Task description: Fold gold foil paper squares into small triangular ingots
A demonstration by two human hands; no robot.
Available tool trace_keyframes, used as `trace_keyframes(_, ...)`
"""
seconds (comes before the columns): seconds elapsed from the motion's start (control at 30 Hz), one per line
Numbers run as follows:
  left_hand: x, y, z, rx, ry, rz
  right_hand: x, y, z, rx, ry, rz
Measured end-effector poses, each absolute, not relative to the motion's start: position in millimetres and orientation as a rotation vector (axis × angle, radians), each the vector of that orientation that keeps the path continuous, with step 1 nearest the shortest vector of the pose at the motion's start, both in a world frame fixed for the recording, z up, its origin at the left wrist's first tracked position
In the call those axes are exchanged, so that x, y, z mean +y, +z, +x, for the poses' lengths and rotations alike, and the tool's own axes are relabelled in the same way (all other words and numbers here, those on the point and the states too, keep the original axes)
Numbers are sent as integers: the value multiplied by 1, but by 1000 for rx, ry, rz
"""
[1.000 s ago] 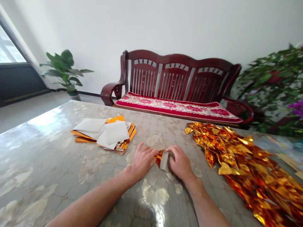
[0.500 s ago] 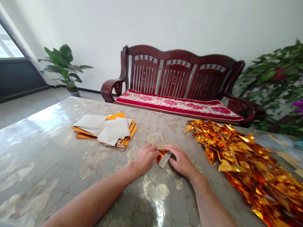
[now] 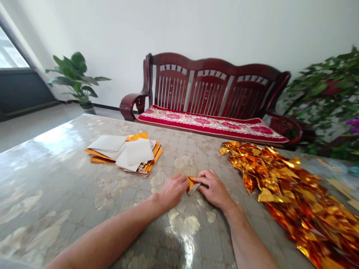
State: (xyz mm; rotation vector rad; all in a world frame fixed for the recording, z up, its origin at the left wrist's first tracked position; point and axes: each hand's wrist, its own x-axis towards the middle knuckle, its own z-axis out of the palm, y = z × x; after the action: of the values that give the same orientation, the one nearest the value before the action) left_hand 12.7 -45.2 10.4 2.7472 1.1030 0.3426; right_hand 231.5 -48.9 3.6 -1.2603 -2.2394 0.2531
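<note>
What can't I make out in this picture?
All in the head view:
Left hand's grip: its own back hides the fingertips.
Full shape of the folded paper: partly covered by that hand and the right hand.
Gold foil pile's extent: cut off by the right and bottom edges.

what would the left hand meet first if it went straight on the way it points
The left hand would first meet the folded gold paper, which it seems to touch; the right hand looks next in line, though depth is unclear.
</note>
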Motion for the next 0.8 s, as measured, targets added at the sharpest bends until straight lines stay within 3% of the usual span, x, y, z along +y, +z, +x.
trace_keyframes(0.23, -68, 17, 9, 1038, 402, 2726, -48, 2, 235, -2257, 270, -1257)
trace_keyframes(0.8, -40, 14, 13, 1418, 529, 2371, -45, 4, 232, -2254, 270, -1391)
